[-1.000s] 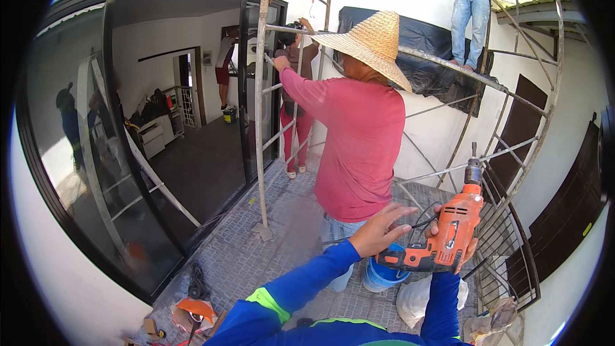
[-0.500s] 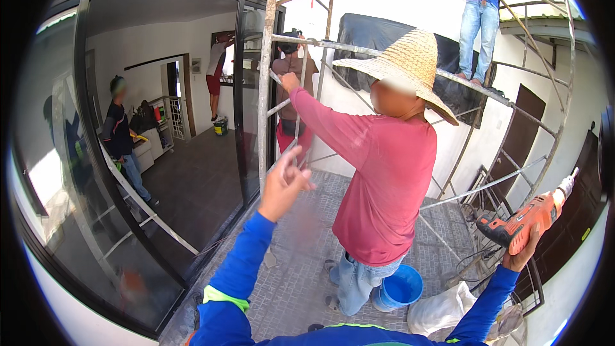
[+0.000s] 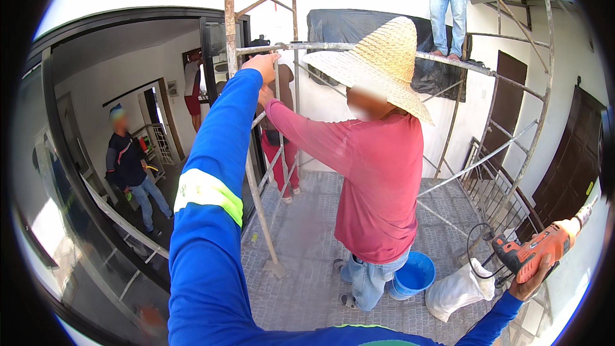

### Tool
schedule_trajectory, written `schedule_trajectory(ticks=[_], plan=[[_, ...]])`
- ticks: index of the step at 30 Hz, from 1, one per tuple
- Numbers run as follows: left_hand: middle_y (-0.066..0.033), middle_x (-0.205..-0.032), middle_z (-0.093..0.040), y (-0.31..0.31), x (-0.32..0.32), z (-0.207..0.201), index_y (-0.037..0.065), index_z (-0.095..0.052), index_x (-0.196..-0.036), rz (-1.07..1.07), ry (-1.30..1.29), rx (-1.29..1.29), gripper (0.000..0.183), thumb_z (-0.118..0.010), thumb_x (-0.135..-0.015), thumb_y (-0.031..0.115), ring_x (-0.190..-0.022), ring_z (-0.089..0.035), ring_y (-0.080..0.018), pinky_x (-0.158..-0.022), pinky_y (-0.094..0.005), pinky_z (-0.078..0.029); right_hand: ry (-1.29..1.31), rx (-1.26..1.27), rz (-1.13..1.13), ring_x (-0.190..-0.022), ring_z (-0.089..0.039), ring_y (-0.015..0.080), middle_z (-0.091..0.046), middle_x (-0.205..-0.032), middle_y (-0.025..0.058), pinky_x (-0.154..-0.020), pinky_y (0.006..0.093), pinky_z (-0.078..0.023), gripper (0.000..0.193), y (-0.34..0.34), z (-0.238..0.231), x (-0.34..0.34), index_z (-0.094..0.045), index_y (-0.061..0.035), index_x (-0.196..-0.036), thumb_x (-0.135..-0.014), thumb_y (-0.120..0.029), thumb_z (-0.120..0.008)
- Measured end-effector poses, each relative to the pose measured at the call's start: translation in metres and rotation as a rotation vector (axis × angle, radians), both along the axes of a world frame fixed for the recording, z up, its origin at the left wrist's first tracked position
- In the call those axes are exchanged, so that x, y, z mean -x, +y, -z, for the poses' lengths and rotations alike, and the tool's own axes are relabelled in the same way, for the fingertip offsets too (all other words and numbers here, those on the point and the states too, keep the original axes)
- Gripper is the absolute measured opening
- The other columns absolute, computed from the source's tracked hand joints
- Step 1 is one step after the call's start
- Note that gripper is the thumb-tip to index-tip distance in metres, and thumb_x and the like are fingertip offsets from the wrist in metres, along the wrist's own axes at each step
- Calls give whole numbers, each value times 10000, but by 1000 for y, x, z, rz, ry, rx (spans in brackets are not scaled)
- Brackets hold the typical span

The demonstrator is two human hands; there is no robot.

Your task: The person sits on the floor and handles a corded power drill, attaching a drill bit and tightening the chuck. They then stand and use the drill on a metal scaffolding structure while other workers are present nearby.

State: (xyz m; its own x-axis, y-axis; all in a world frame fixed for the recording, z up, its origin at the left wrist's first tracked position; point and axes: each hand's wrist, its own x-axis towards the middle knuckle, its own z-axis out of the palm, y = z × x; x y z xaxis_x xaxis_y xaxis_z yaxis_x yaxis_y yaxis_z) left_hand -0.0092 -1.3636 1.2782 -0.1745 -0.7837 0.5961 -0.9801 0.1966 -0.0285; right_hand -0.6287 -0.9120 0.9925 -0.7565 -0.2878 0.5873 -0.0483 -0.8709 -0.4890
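My left arm stretches up and forward in a blue sleeve with a bright yellow-green band. My left hand (image 3: 257, 66) is at the upright bars of a metal scaffold frame (image 3: 231, 25), closed at a bar; its fingertips are partly hidden. Just below it, a co-worker's hand (image 3: 265, 95) also meets the frame. That co-worker wears a woven straw hat (image 3: 384, 51) and a dusty red shirt (image 3: 381, 186). Out to the right, my right hand (image 3: 537, 277) grips an orange-red and black power drill (image 3: 537, 251), its chuck tilted up and away to the right.
Near the co-worker's feet stand a blue bucket (image 3: 412, 275) and a white sack (image 3: 458, 291). Another person (image 3: 447, 13) stands high on the scaffold. Black-framed sliding glass doors (image 3: 48, 90) line the left, with people inside. A railing (image 3: 487, 179) is at the right.
My left hand has gone from fingers apart in the air up to the scaffold bars. The drill has shifted slightly right and down in my right hand. The view has turned right.
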Motion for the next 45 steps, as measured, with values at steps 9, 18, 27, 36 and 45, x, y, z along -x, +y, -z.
schedule_trajectory(ticks=[9,18,27,36,45], plan=[[-84,-688,-628,58,22,42,77,-471,-1437,313,265,-39,622,-687,-867,202,-624,-636,-196,-639,-352,-514,126,12,2,-1090,-609,286,-577,-1236,207,-932,418,-516,657,1,16,-3,-363,-29,-1438,-940,-365,-630],[-51,-861,-668,163,-60,327,62,-453,-1450,483,713,-1021,544,-632,-961,219,-789,-686,-147,-684,-260,-532,77,-12,-230,-1040,-643,333,-587,-1227,176,-872,467,-552,628,-42,-21,-3,-387,-7,-1410,-937,-349,-620],[-89,-863,-699,426,-113,782,89,-643,-1103,-689,1058,-1555,258,-654,-919,269,-708,-700,-227,-572,-395,-541,524,-62,-569,-893,-675,346,-666,-1032,132,-788,461,-576,494,-199,-134,120,-533,-78,-1258,-905,-401,-659],[-95,-892,-696,330,243,795,85,-620,-1134,-50,1030,-1779,281,-654,-921,265,-742,-693,-227,-602,-393,-537,394,-62,-758,-991,-665,315,-637,-1112,177,-926,515,-521,557,-406,-196,236,-489,21,-1279,-893,-333,-676],[-100,-921,-692,-37,415,384,80,-596,-1165,534,894,-384,308,-655,-923,262,-776,-687,-227,-633,-390,-533,87,183,-813,-864,-668,285,-649,-954,128,-852,469,-556,415,-596,-271,305,-561,-67,-1104,-851,-354,-722]])
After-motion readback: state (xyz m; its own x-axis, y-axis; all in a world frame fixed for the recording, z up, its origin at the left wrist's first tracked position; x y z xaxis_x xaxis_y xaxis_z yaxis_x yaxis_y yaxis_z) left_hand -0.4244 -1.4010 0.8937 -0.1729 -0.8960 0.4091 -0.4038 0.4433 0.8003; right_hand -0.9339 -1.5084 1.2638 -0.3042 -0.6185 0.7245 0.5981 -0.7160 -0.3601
